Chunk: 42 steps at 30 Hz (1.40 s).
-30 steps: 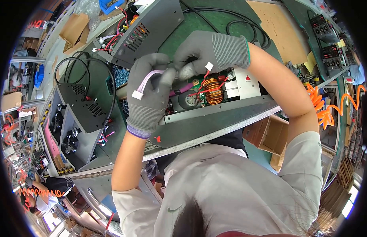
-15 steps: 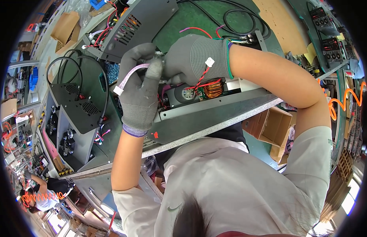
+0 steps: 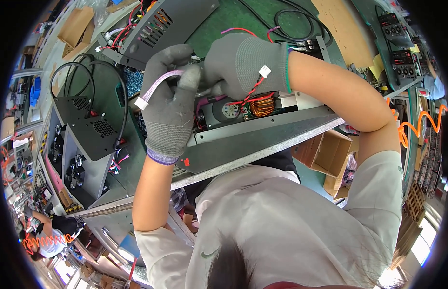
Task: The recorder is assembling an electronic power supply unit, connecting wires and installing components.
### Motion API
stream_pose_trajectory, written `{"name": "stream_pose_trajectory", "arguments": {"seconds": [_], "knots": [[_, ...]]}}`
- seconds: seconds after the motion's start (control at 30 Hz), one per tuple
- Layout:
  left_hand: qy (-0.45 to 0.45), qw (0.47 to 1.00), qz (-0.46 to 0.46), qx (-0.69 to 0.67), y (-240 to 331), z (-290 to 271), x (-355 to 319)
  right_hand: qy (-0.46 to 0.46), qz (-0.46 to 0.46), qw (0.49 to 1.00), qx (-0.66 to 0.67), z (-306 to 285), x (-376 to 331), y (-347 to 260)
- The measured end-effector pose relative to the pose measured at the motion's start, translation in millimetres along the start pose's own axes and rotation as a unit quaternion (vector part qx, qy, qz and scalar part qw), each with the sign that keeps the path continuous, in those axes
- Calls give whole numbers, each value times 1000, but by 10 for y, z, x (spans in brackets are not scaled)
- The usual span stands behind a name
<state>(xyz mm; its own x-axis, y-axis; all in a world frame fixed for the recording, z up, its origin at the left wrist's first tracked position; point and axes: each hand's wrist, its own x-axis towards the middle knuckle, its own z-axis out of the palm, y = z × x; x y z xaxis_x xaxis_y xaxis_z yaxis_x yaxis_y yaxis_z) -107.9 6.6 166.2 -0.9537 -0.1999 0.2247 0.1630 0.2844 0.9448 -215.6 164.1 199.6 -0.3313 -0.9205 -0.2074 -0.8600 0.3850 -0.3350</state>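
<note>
Both my hands wear grey knitted gloves and meet above an open dark grey metal chassis (image 3: 262,123). My left hand (image 3: 169,98) is closed in a pinch on a purple-and-white ribbon cable (image 3: 158,84), whose white connector (image 3: 141,103) hangs on its outer side. Close to the left fingertips, my right hand (image 3: 247,65) is curled shut; its fingers hide what they grip, if anything. A white plug (image 3: 264,71) on twisted red and black wires lies against the right glove. Below the hands, the chassis shows a copper coil (image 3: 262,107) and a round slotted part (image 3: 230,111).
Another vented grey housing (image 3: 156,36) with loose wires stands at the back left. Grey panels with black cables (image 3: 96,130) lie left. A coiled black cable (image 3: 301,21) lies behind. Cardboard boxes (image 3: 330,154) sit below the bench edge. Another person (image 3: 48,238) is far left.
My right hand has shifted slightly right, and the white plug against its glove has moved with it. The left hand keeps its pinch on the ribbon cable. The whole view has shifted slightly.
</note>
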Motion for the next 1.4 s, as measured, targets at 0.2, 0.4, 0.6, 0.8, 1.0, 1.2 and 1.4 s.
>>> {"name": "stream_pose_trajectory", "arguments": {"seconds": [0.2, 0.4, 0.6, 0.8, 1.0, 1.2, 1.4], "knots": [[19, 999, 6, 48, -5, 5, 23, 20, -7, 999, 29, 98, 41, 35], [19, 1000, -12, 17, 21, 19, 25, 2, 23, 999, 30, 75, 16, -23], [28, 1000, -12, -7, 13, 17, 13, 14, 23, 998, 57, 123, 37, 2], [23, 999, -33, -10, 14, 36, 9, -80, 26, 993, 83, 40, 191, 86], [33, 999, -9, -5, -37, 33, 2, -128, -13, 987, 94, -12, 284, 114], [30, 999, -7, 22, 13, 16, 8, -114, 34, 985, 122, 29, 290, 81], [37, 999, -24, -9, 12, 43, 10, -128, 96, 981, 109, -15, 269, 40]]}}
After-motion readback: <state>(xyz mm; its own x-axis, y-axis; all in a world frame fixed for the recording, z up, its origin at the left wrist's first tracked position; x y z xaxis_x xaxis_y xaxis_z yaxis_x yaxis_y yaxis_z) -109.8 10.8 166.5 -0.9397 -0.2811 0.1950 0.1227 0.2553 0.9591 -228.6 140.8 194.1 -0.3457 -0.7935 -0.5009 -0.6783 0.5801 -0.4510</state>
